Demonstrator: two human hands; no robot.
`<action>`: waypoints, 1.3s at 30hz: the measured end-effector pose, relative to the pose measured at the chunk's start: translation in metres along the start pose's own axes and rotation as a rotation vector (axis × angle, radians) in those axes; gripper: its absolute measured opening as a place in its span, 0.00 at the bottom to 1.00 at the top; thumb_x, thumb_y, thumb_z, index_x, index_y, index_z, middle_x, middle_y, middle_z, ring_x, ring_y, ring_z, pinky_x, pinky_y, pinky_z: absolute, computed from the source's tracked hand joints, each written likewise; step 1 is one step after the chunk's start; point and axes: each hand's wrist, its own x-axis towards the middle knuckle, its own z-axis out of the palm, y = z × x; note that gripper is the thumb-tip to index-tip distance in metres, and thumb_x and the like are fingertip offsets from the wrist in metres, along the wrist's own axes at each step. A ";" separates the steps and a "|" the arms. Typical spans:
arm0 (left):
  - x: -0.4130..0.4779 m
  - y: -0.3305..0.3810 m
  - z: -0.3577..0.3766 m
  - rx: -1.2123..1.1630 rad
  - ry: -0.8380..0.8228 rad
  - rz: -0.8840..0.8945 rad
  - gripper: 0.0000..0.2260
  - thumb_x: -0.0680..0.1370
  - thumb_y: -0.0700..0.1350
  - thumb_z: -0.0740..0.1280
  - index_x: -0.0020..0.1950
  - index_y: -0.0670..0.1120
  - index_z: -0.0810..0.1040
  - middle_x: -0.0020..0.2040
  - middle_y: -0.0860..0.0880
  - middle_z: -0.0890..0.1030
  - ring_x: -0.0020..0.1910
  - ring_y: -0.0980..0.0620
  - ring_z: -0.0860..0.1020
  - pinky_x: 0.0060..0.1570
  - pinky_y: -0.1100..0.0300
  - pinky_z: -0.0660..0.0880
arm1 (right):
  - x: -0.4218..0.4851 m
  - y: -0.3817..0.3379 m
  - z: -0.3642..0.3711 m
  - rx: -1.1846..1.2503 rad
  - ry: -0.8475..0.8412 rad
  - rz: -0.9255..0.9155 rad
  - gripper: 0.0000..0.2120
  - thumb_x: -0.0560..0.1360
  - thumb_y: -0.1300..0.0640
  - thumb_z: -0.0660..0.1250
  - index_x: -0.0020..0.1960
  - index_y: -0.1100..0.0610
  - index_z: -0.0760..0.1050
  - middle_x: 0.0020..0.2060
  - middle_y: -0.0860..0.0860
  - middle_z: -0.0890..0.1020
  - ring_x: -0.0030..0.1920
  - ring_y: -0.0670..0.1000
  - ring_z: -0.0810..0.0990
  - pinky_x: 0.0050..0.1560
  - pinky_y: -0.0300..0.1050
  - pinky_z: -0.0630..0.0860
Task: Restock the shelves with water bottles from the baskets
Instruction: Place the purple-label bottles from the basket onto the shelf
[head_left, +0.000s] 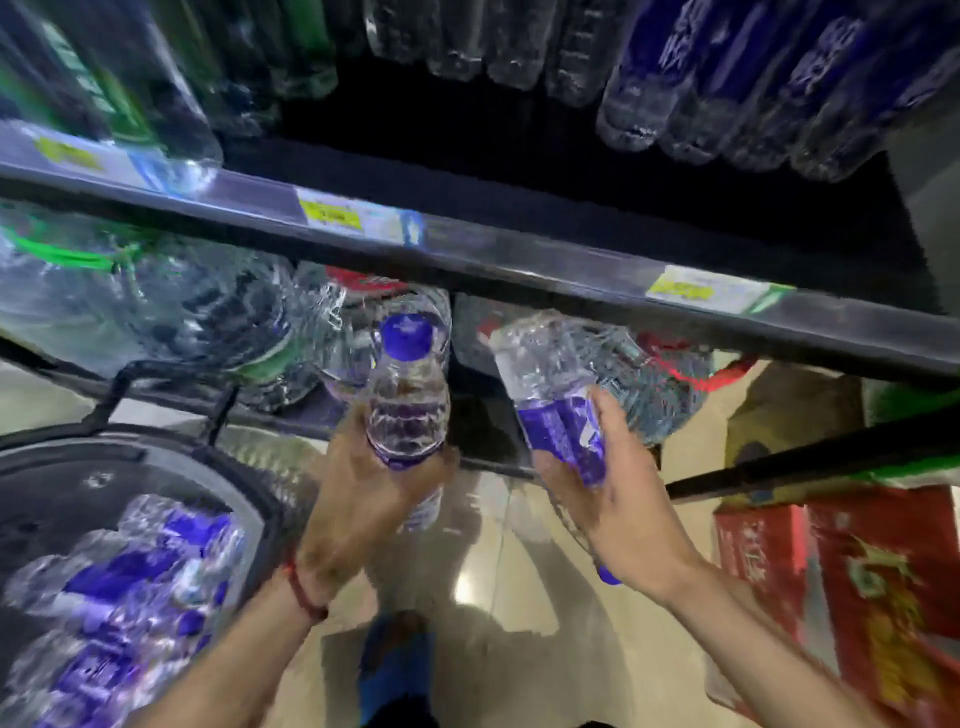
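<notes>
My left hand (358, 499) grips a clear water bottle (408, 400) with a blue cap and blue label, cap pointing up towards the shelf. My right hand (618, 499) grips a second bottle of the same kind (550, 384), its base towards the shelf and its cap end down behind my wrist. Both bottles are just below the front edge of the dark shelf (467, 249). A dark basket (218, 462) at the lower left holds several more blue-labelled bottles (119, 587).
Rows of bottles stand on the upper shelf: green-labelled (104, 88) at the left, clear ones (478, 41) in the middle, blue-labelled (727, 78) at the right. Large water jugs (156, 306) fill the lower shelf. Red cartons (852, 587) sit on the floor at the right.
</notes>
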 end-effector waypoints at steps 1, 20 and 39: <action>0.009 -0.015 0.009 0.005 -0.007 0.016 0.18 0.69 0.32 0.79 0.57 0.37 0.81 0.38 0.57 0.84 0.38 0.70 0.80 0.40 0.78 0.71 | 0.009 0.020 0.009 -0.001 -0.011 -0.043 0.24 0.81 0.56 0.71 0.73 0.46 0.67 0.51 0.46 0.84 0.48 0.40 0.82 0.54 0.37 0.75; 0.017 -0.099 0.063 -0.094 -0.006 0.189 0.29 0.63 0.52 0.83 0.60 0.44 0.80 0.51 0.49 0.87 0.48 0.56 0.84 0.48 0.66 0.77 | 0.018 0.142 0.013 -0.097 0.094 -0.339 0.26 0.78 0.49 0.73 0.71 0.35 0.66 0.51 0.42 0.84 0.47 0.46 0.83 0.51 0.40 0.76; -0.028 0.117 0.063 -0.434 -0.218 0.419 0.22 0.64 0.39 0.77 0.57 0.41 0.81 0.47 0.47 0.85 0.48 0.48 0.83 0.56 0.48 0.77 | -0.051 0.003 -0.134 -0.345 0.332 -0.605 0.18 0.79 0.45 0.72 0.65 0.42 0.69 0.53 0.43 0.82 0.49 0.47 0.80 0.58 0.53 0.78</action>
